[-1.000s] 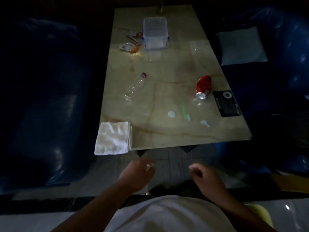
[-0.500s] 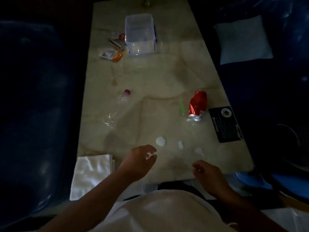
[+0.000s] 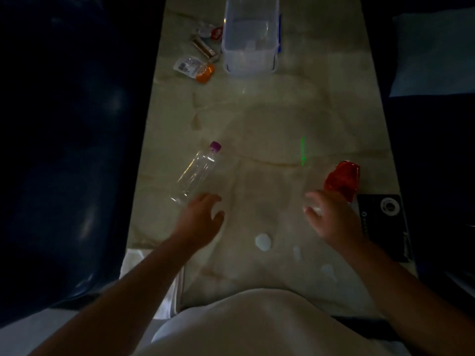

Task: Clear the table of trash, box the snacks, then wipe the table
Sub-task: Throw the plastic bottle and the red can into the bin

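An empty clear plastic bottle [image 3: 196, 171] with a purple cap lies on its side on the marble table [image 3: 270, 119]. My left hand [image 3: 200, 219] hovers open just below its base, fingers spread. A crushed red can [image 3: 343, 179] lies at the right; my right hand [image 3: 331, 217] is open just left of and below it. Small white scraps [image 3: 262, 241] lie near the front edge. A clear plastic box [image 3: 250, 34] stands at the far end, with snack packets [image 3: 195, 66] and a wrapped bar [image 3: 204, 47] to its left.
A white folded cloth [image 3: 154, 276] hangs at the table's front left corner, partly under my left arm. A black card [image 3: 385, 222] lies at the right edge. Dark blue sofas flank the table; a pale cushion [image 3: 434, 52] rests on the right one.
The view has closed in on the table. Both hands have reached forward over it: the left toward the bottle's base, the right toward the red can, fingers now spread.
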